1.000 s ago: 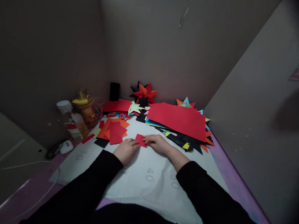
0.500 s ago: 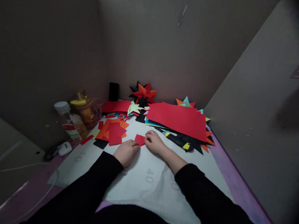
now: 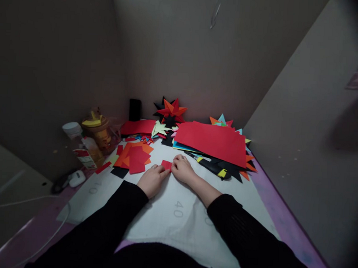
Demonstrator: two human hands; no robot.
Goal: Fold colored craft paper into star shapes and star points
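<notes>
A small piece of red paper [image 3: 166,164] lies on the white sheet between my two hands. My left hand [image 3: 153,180] has its fingers closed at the paper's lower left edge. From the other side, my right hand [image 3: 182,168] pinches the paper's right edge with bent fingers, which cover that part of it. Left of my hands is a fanned stack of orange and red paper squares [image 3: 137,159], with a black paper piece [image 3: 119,172] just below it.
Red sheets [image 3: 211,140] lie over blue and black ones at the right, with a black and yellow utility knife [image 3: 211,167] in front. Folded paper stars [image 3: 172,109] stand at the back. A bottle [image 3: 85,148], a yellow-lidded cup [image 3: 97,129] and a white earbud case [image 3: 77,178] are at left.
My left fingers have shifted slightly rightward along the paper's lower edge, nearer my right hand. Less of the red paper shows now. The whole view has moved a little.
</notes>
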